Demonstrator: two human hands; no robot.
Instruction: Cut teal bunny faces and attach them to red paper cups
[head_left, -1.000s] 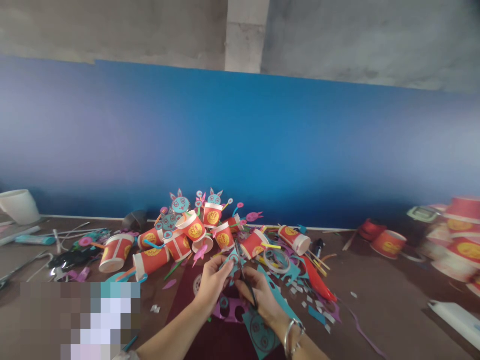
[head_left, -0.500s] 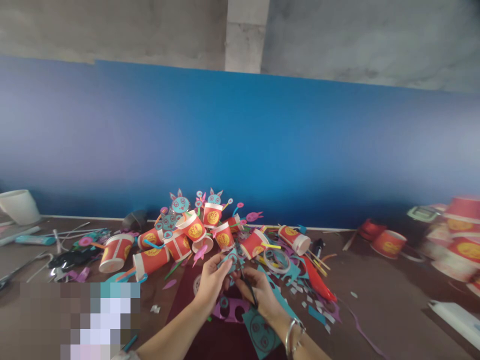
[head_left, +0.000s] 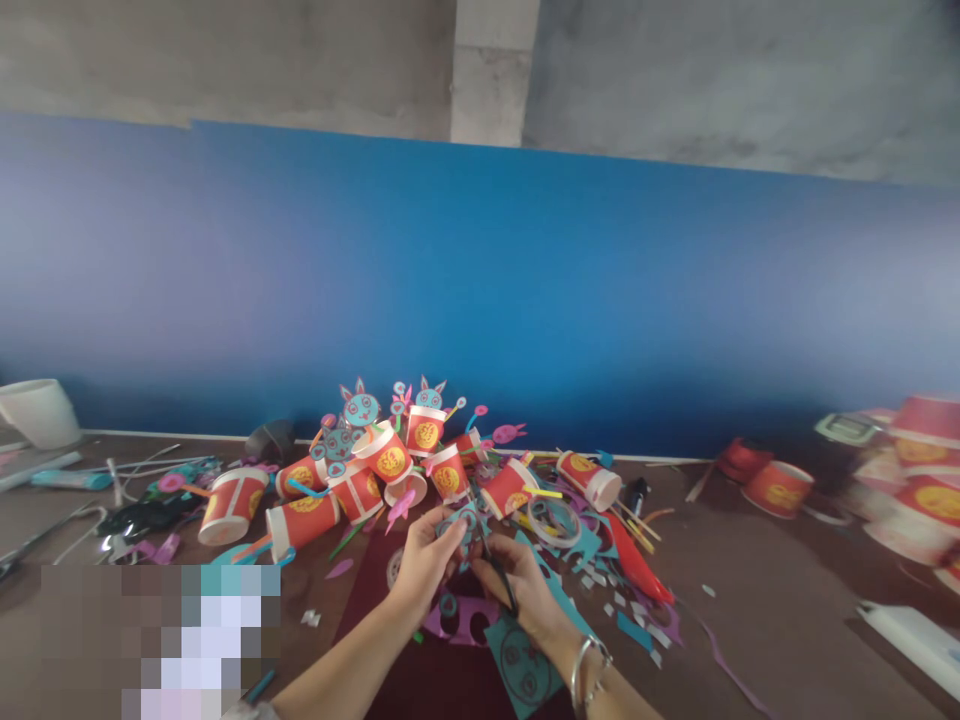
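Between the fingertips of my left hand (head_left: 426, 558) is a small piece of blue paper (head_left: 471, 523) with a drawn ring on it. My right hand (head_left: 531, 590) is closed round a pair of dark-handled scissors (head_left: 508, 588), its blades pointing up beside the paper. Whether the blades touch the paper is hard to make out. Below my hands lie a purple sheet with cut-out holes (head_left: 471, 622) and a blue sheet with a drawn face (head_left: 525, 672). Both rest on or near a dark red mat (head_left: 409, 685).
Several red paper cups (head_left: 304, 525) with straws and animal cut-outs lie heaped ahead. Paper scraps (head_left: 592, 577), a roll of clear tape (head_left: 553, 523) and a red pointed object (head_left: 637, 562) are on the right. Stacked cups (head_left: 926, 495) stand far right, and a white cup (head_left: 39, 412) far left.
The blue paper piece has turned slightly in my left fingers, and the scissors have shifted a little. Both hands stay in nearly the same place.
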